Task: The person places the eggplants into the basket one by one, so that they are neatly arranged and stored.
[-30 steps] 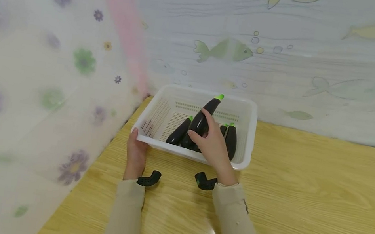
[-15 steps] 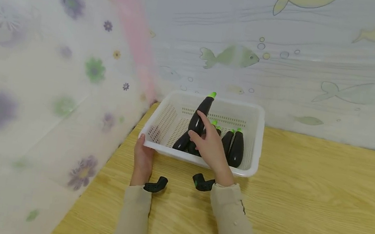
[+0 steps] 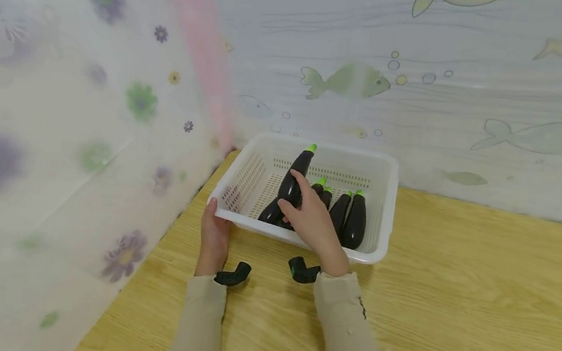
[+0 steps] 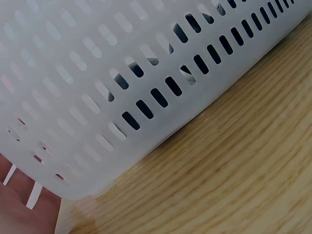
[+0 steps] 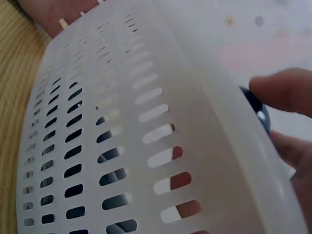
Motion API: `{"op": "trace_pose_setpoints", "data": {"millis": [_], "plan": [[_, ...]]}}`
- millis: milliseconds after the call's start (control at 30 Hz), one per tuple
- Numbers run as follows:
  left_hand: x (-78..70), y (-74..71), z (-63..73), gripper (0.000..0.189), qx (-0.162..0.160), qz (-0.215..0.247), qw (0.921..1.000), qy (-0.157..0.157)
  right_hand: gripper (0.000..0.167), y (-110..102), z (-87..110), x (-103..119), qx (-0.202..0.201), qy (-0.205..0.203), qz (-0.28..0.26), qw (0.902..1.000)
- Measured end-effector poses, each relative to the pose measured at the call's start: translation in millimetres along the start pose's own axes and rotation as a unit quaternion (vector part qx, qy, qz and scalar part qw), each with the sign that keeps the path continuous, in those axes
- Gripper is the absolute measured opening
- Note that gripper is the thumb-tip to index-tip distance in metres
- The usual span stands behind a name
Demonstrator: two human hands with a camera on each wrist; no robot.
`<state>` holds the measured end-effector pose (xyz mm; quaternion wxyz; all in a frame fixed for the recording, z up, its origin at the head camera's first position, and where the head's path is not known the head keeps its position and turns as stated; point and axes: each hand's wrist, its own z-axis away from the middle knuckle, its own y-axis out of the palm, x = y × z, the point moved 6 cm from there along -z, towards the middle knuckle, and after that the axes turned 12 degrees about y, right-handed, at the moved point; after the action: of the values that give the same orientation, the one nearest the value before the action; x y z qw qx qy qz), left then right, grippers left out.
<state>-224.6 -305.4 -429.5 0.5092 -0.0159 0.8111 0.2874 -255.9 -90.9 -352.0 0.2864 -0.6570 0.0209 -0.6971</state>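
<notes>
A white perforated plastic basket (image 3: 387, 214) stands at the back of the table with several dark eggplants in it. My right hand (image 3: 314, 219) reaches over its front rim and grips one eggplant (image 3: 293, 180) between thumb and fingers, its green stem end tilted up. Another eggplant (image 3: 270, 213) lies just under it at the left, and a further eggplant (image 3: 355, 222) lies at the right side. My left hand (image 3: 214, 238) holds the basket's front left corner, thumb on the rim. In the right wrist view, the basket wall hides most of the held eggplant.
The wooden table (image 3: 484, 300) stretches off to the right. A flower-patterned sheet (image 3: 71, 170) hangs close on the left, and a fish-patterned sheet (image 3: 442, 102) hangs behind the basket. A black wrist mount (image 3: 233, 274) sticks out from the left cuff.
The gripped eggplant has moved left within the basket and, lately, slightly lower, uncovering the eggplants in the middle. My left hand keeps its hold on the corner.
</notes>
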Motion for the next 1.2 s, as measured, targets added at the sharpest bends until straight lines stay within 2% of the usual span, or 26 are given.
{"op": "trace_pose_setpoints", "data": {"millis": [167,300,600,867,1200], "plan": [[0.4,-0.5,0.0,0.047,0.005,0.002,1.0000,0.000,0.063,6.9,-0.8,-1.9,0.031,-0.001,0.081,0.9962],[0.6,-0.5,-0.9,0.046,0.003,-0.002,1.0000,-0.004,0.065,8.1,-0.8,-1.6,0.038,-0.004,0.114,0.9927],[2.0,-0.6,-3.4,0.045,-0.004,0.001,0.9999,-0.012,0.065,7.7,-2.5,-1.0,0.029,-0.007,0.120,0.9923],[2.6,-1.9,-2.9,0.045,0.007,0.001,1.0000,-0.003,0.062,4.2,-1.8,-0.6,0.003,-0.022,0.106,0.9941],[2.0,-2.0,-2.6,0.044,-0.001,0.003,1.0000,-0.001,0.056,4.0,-1.0,-1.0,0.011,-0.017,0.095,0.9953]]}}
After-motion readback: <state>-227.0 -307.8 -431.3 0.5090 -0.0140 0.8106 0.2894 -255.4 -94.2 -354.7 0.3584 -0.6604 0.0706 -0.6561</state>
